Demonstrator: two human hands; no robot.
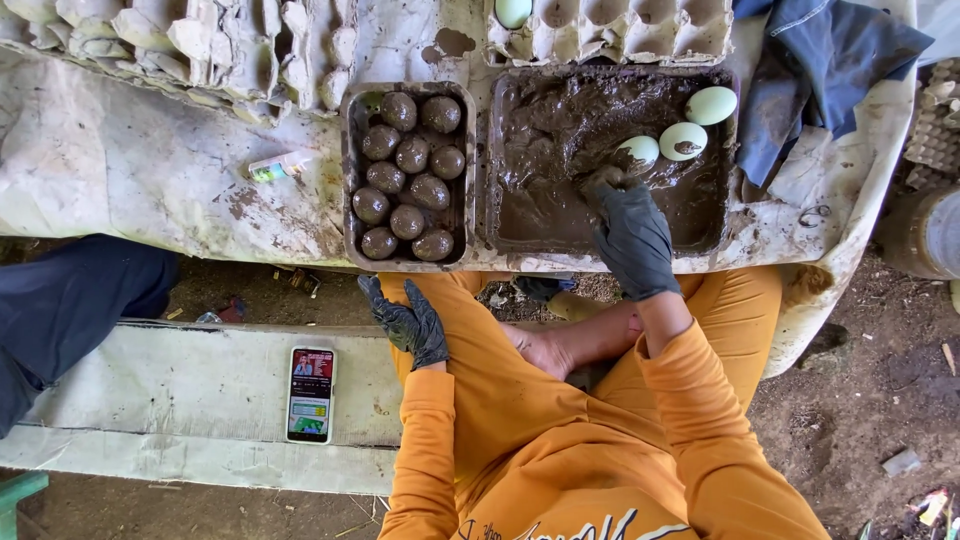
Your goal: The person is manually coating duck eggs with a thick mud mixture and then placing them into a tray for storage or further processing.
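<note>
My right hand [630, 232], in a black glove, reaches into a dark tray of brown mud [560, 190] and touches a pale egg [638, 152] half sunk in it. Two more pale eggs [683, 140] [711, 104] lie in the mud at the tray's far right. My left hand [408, 320], also black-gloved, rests with spread fingers on my orange-clad thigh and holds nothing. A second tray [350, 150] to the left holds several mud-coated eggs [406, 154].
Grey cardboard egg cartons [200, 45] line the table's far edge; one carton [610, 30] holds a pale egg [513, 10]. A small tube [277, 166] lies on the stained table cover. A phone [311, 394] sits on the bench. Another person's dark trouser leg [70, 300] is at left. Blue cloth [810, 70] drapes the right.
</note>
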